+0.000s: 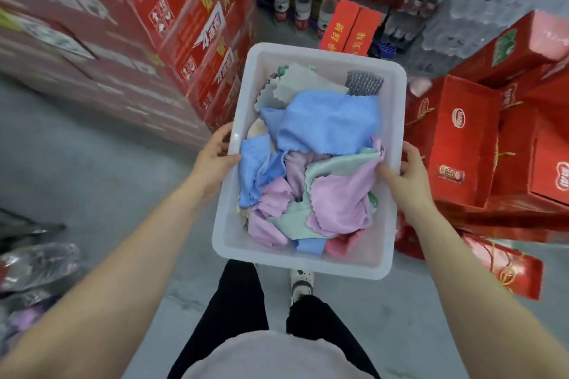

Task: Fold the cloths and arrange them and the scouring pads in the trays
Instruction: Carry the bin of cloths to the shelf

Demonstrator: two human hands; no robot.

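I carry a white plastic tray above the floor, in front of my body. My left hand grips its left rim, thumb over the edge. My right hand grips the right rim, thumb inside on a pink cloth. The tray holds a loose heap of unfolded cloths: a large blue cloth on top, a second blue one at the left, pale green ones and pink ones. A grey metallic scouring pad lies in the far right corner.
Stacks of red cartons rise at the left. More red boxes crowd the right side. Water bottles and shrink-wrapped packs stand ahead. Plastic-wrapped goods lie at the lower left. Grey concrete floor runs beneath my legs.
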